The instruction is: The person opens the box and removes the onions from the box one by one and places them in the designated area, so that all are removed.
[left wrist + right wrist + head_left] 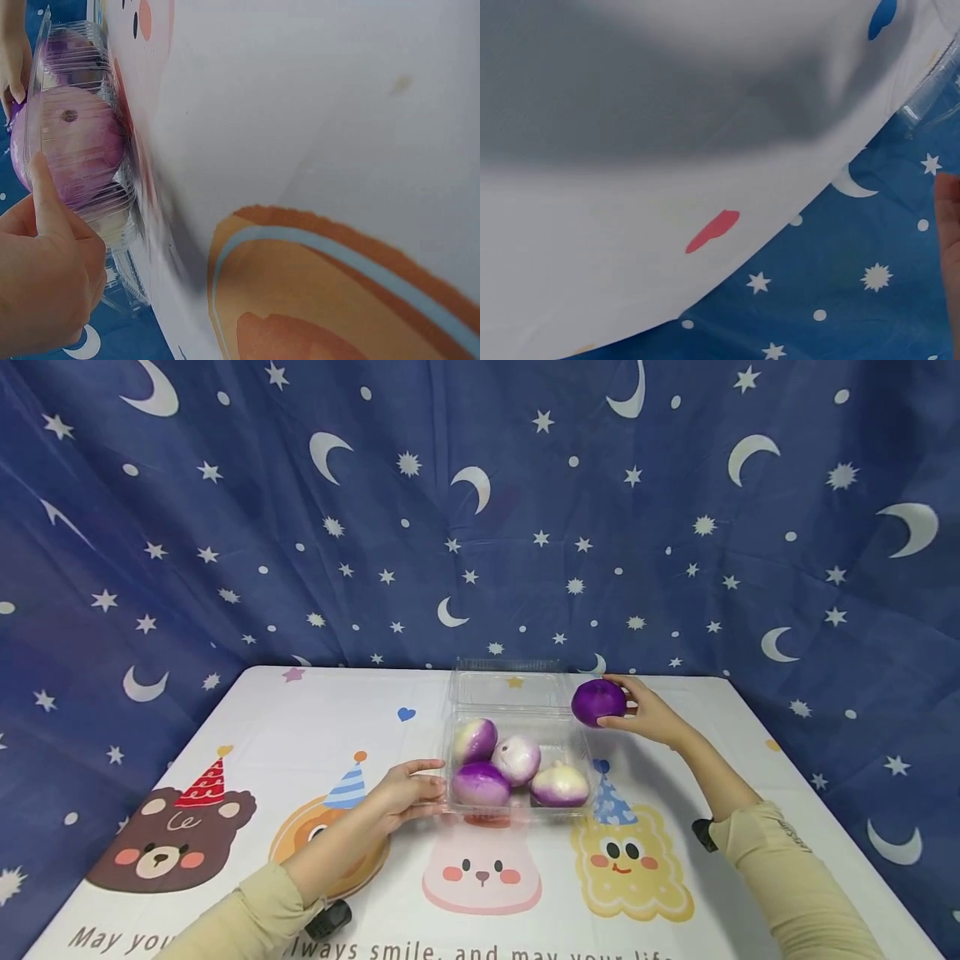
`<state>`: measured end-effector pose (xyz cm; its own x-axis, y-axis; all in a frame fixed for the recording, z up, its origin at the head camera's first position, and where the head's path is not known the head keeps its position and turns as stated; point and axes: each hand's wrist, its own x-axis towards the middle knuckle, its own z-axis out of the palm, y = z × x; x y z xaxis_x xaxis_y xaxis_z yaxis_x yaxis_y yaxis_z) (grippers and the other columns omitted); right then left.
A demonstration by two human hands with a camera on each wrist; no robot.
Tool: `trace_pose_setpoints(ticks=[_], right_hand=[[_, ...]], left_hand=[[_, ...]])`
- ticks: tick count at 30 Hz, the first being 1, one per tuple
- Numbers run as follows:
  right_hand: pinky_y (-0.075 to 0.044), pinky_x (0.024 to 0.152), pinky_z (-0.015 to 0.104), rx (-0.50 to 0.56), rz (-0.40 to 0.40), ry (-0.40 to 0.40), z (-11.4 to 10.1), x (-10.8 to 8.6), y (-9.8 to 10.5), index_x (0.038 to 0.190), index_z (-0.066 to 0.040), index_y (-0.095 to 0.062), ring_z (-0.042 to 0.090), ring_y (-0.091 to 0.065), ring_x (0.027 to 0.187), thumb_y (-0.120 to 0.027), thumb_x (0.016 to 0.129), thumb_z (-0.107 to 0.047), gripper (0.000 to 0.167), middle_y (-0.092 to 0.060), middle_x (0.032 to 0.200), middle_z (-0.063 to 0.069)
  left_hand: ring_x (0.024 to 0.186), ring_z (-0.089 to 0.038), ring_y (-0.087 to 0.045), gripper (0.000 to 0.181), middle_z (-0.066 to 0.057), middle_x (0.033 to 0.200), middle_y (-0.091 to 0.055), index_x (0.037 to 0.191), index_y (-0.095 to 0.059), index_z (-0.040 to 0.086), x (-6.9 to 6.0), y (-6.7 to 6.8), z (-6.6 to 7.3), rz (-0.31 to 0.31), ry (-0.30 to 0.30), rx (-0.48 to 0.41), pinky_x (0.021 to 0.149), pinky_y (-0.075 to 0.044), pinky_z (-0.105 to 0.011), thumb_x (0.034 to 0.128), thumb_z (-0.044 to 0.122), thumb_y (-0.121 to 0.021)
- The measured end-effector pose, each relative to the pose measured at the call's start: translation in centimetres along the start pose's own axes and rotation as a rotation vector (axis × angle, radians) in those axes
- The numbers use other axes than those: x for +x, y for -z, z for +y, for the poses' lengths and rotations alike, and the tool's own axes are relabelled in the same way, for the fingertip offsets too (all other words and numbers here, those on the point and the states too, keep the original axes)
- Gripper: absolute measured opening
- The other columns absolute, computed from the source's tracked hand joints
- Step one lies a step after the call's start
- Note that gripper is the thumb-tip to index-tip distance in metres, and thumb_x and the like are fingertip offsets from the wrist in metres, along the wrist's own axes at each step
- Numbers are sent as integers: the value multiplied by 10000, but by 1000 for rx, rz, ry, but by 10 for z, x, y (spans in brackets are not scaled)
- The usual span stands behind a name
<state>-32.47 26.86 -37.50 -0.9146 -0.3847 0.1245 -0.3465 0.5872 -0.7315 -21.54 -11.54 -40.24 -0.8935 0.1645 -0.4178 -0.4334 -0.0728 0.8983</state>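
Note:
A clear plastic clamshell box [555, 739] lies on the table with its lid folded back. Inside it are several purple-and-white onions, among them a purple one [481, 786] near the front left and a pale one [517, 760] in the middle. My left hand [408, 793] is at the box's left wall, extended fingers touching it; the left wrist view has this hand [52, 262] close beside the box. To the right, above the table, my right hand [648, 714] grips a deep purple onion [597, 702]. Only an edge of that hand [949, 225] enters the right wrist view, without the onion.
A white tablecloth [360, 710] printed with cartoon figures covers the table. Behind the table hangs a blue curtain [510, 602] with moons and stars. The folded-back lid [487, 689] reaches near the table's back edge.

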Motion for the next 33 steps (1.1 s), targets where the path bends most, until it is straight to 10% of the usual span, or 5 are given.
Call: trace_pose_setpoints(ticks=[11, 33], right_hand=[[-581, 848, 362, -114, 81, -16, 17, 1, 3, 1397, 33, -344, 400, -507, 1102, -737, 814, -186, 737, -408, 1349, 280], [-415, 1042, 600, -100, 39, -181, 35, 11, -7, 1389, 107, -262, 517, -431, 1208, -729, 803, -215, 816, -374, 1343, 380]], left_hand=[[653, -88, -605, 475, -1, 796, -562, 1344, -399, -43, -1, 4, -1, -5, -7, 17, 648, -621, -236, 888, -86, -524], [649, -93, -598, 496, -11, 798, -544, 1344, -369, -67, 1, 1, 0, -25, -27, 7, 658, -625, -253, 873, -107, -519]])
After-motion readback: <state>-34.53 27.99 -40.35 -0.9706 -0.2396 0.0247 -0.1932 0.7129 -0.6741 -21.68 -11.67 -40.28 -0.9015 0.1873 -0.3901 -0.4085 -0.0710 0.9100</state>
